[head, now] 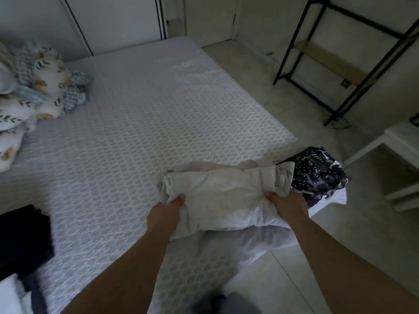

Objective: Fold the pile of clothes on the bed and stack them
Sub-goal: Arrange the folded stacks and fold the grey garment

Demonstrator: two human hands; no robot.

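A bundled light grey garment (224,191) lies near the bed's right front corner. My left hand (166,214) grips its left end, thumb on top and fingers under the cloth. My right hand (286,206) grips its right end the same way. Behind the right end sits a dark navy garment with a white pattern (317,173), resting on a white cloth at the bed's corner. A dark black-navy pile of clothes (22,241) lies at the bed's left front edge.
The bed (136,123) has a white patterned cover. Patterned pillows or soft toys (34,91) sit at the far left. A black metal shelf (344,57) and a white table (399,146) stand on the tiled floor to the right.
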